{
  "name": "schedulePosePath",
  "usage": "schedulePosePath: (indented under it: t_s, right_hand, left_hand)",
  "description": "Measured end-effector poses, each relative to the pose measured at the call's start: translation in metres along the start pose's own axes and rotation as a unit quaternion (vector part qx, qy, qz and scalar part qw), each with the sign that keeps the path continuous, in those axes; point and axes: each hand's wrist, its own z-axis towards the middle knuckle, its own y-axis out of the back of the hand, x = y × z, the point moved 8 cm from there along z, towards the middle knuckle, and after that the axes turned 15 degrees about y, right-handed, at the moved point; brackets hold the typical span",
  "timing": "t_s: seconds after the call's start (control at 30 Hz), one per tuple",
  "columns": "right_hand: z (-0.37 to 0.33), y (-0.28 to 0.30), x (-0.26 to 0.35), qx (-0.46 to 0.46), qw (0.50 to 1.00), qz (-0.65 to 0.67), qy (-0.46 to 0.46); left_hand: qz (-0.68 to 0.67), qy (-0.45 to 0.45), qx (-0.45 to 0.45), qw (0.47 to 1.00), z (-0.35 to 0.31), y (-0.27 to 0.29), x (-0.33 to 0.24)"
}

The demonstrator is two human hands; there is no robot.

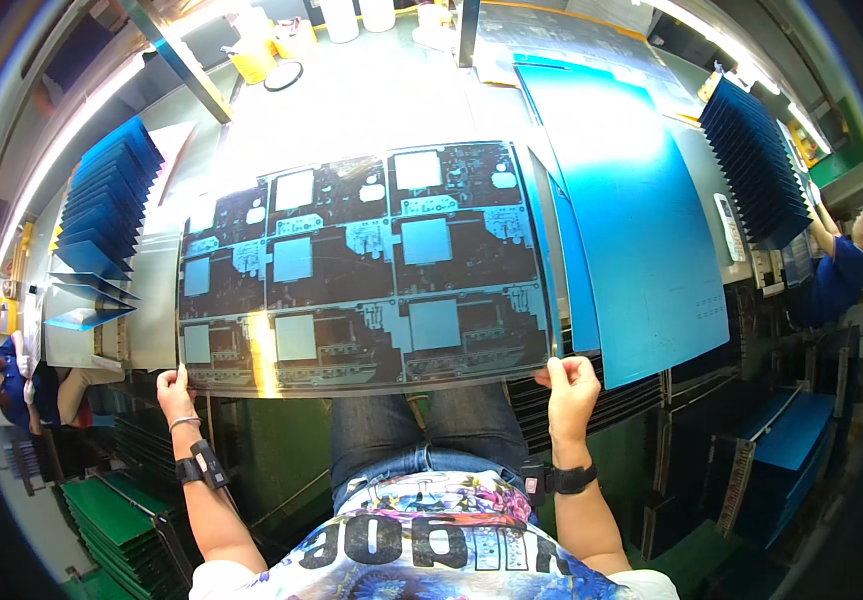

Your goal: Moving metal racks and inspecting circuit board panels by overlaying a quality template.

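Observation:
A large dark transparent film sheet (337, 290) with a repeated circuit pattern spreads over the bright worktable in front of me. My left hand (177, 395) pinches its near left corner between thumb and fingers. At the near right corner, my right hand (570, 388) pinches the film the same way. The sheet's near edge hangs over the table's front edge, above my lap. Glare crosses its lower left part. Just right of the film lies a big blue panel (642, 230), partly over another blue sheet (578, 290).
Racks of upright blue panels stand at left (107, 210) and right (752, 160). Yellow containers (255, 62) and a black ring (285, 76) are at the back. Two people (27, 385) (842, 260) work at either side. Green boards (117, 520) are stacked below left.

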Motion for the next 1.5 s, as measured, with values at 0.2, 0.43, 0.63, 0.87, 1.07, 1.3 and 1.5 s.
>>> schedulePosePath:
  t_s: [0.2, 0.43, 0.63, 0.87, 1.07, 1.3, 1.5]
  right_hand:
    - [0.017, 0.003, 0.052, 0.12, 0.937, -0.3, 0.13]
    - [0.025, -0.007, 0.055, 0.108, 0.979, -0.147, 0.089]
    - [0.016, 0.002, 0.033, 0.123, 0.963, -0.228, 0.069]
    - [0.014, -0.004, 0.036, 0.116, 0.978, -0.163, 0.067]
    - [0.01, -0.001, 0.047, 0.097, 0.978, -0.161, 0.091]
    - [0.01, 0.008, 0.026, 0.103, 0.973, -0.2, 0.057]
    - [0.012, -0.002, 0.019, 0.093, 0.985, -0.144, 0.019]
  left_hand:
    - [0.3, -0.283, -0.149, 0.899, -0.051, 0.005, -0.058]
    - [0.211, -0.284, -0.116, 0.928, -0.047, 0.012, -0.063]
    - [0.039, 0.041, 0.059, 0.997, -0.024, 0.017, -0.011]
    - [-0.012, 0.014, 0.029, 0.999, -0.029, 0.022, -0.019]
    - [-0.043, -0.033, -0.003, 0.999, -0.033, 0.024, -0.011]
    - [-0.034, -0.014, 0.016, 0.999, -0.029, 0.008, 0.003]
    - [-0.026, -0.022, 0.0, 0.999, -0.031, 0.018, -0.007]
